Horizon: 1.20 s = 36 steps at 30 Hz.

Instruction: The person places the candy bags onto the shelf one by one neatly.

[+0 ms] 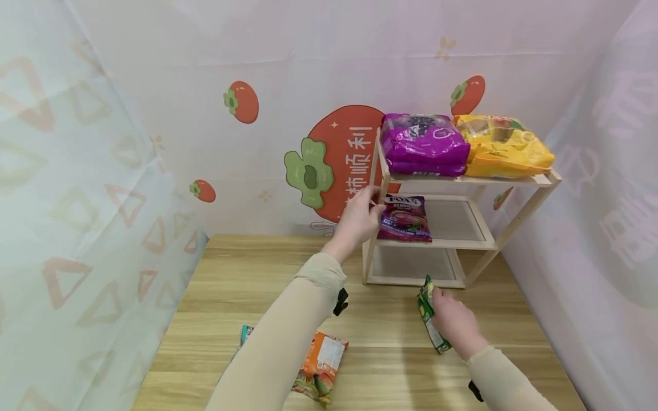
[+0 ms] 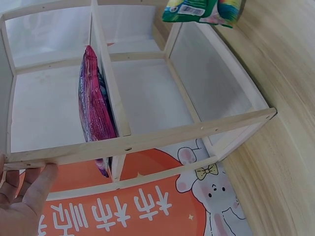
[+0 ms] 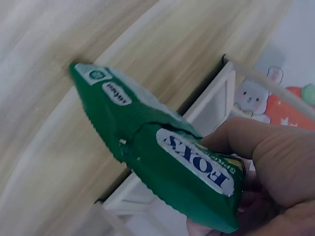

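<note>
My left hand [image 1: 358,220] grips the left front post of a wooden shelf rack [image 1: 437,245]; in the left wrist view its fingers [image 2: 37,189] lie along that post's wood. My right hand [image 1: 457,321] pinches a green FOX'S candy bag [image 3: 182,162] by one end, in front of the rack's bottom tier. The bag hangs tilted, and the right wrist view shows it creased across the middle. On the middle tier, beside my left hand, leans a purple FOX'S berries bag [image 1: 405,219].
Up on the top tier lie a large purple bag [image 1: 424,145] and a yellow bag [image 1: 506,147]. An orange bag [image 1: 324,362] rests on the wooden table [image 1: 247,274], partly behind my left forearm, near a teal-edged packet [image 1: 246,331]. Printed cloth walls [image 1: 288,85] enclose the table.
</note>
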Each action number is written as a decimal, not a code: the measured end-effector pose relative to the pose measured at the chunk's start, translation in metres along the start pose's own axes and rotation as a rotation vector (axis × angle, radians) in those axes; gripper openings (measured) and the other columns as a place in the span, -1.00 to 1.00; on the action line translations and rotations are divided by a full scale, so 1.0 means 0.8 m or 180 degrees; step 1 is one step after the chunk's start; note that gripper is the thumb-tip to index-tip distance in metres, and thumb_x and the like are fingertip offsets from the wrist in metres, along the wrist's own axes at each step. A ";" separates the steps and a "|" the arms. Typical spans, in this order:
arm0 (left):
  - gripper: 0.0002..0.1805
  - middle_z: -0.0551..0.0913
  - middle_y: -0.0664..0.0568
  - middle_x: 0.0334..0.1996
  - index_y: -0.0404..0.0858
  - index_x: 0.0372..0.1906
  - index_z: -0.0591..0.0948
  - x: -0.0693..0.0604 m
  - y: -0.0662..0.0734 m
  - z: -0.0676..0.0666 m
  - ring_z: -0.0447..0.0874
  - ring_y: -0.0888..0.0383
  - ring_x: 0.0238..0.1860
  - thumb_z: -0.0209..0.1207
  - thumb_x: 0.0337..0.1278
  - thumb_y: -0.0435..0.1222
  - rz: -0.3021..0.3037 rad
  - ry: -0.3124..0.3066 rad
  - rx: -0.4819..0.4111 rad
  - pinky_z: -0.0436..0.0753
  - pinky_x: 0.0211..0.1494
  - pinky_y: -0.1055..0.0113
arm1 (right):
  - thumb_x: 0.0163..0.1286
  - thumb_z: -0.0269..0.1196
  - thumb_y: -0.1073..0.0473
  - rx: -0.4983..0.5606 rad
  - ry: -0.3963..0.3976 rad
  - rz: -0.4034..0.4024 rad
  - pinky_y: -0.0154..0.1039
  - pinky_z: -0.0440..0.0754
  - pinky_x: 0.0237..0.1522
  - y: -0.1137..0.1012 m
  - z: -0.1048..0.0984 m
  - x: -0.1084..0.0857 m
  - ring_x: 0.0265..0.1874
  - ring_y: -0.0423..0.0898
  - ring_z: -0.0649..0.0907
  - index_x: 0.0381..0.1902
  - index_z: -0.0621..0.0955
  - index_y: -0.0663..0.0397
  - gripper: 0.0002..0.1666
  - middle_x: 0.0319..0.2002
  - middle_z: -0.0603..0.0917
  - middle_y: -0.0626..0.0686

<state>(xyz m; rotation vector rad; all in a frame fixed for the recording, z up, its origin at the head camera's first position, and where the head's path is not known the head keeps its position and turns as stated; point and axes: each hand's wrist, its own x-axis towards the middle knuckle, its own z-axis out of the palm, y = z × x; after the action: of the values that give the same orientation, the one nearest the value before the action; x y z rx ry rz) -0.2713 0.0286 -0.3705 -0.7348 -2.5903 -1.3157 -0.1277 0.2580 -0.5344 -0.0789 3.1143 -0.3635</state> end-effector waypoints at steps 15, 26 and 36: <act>-0.64 0.60 0.01 0.00 -0.18 0.30 0.49 0.001 -0.002 0.001 0.61 0.11 -0.03 0.10 0.53 -0.26 -0.0024 0.0036 0.0054 0.64 0.08 0.19 | 0.14 0.37 0.22 0.0122 -0.0161 -0.0045 -0.13 0.52 -0.68 -0.046 0.032 0.002 -0.61 -0.03 0.53 0.07 0.49 0.32 -0.45 -0.28 0.58 0.23; -0.64 0.59 0.02 -0.01 -0.17 0.31 0.48 0.000 -0.001 0.002 0.61 0.12 -0.05 0.10 0.53 -0.26 -0.0065 0.0040 0.0056 0.64 0.06 0.21 | 0.15 0.43 0.17 0.0123 -0.0132 -0.0061 0.01 0.66 -0.48 -0.053 0.057 -0.001 -0.33 0.11 0.67 0.06 0.54 0.33 -0.43 -0.11 0.62 0.34; -0.62 0.60 0.02 0.00 -0.17 0.33 0.47 0.001 0.000 0.002 0.61 0.11 -0.04 0.12 0.51 -0.28 -0.0083 0.0042 0.0065 0.64 0.09 0.18 | 0.32 0.36 0.25 0.0496 -0.0346 -0.0170 -0.17 0.44 -0.58 -0.051 0.072 -0.005 -0.59 -0.14 0.46 -0.23 0.58 0.16 -0.84 -0.32 0.57 0.11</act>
<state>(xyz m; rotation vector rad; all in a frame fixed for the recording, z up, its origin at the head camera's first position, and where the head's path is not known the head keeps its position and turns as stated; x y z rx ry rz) -0.2719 0.0303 -0.3713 -0.6888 -2.6075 -1.2951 -0.1211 0.2053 -0.5809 -0.1750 2.9695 -0.5804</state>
